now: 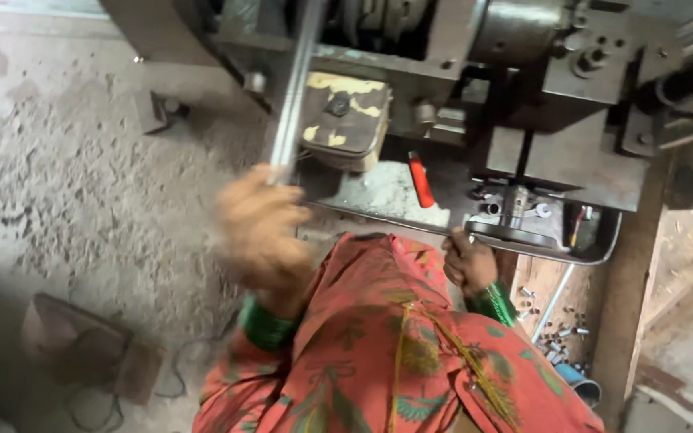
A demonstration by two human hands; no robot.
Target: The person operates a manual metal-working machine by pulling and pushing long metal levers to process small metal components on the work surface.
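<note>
My blurred left hand (260, 228) wrapped tight around a long shiny steel rod (294, 88) slanting up over the grey machine (571, 152), my right hand (468, 263) curled loosely, grip unclear, beside the metal tray rim (595, 258), red-handled tool (421, 181) lying on the tray, worn yellow-patched box (345, 119) just right of the rod

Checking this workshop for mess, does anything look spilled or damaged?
Yes. Small metal pieces lie scattered low on the right, below the tray, like a spill. The cover under the machine has its paint flaking off.
</note>
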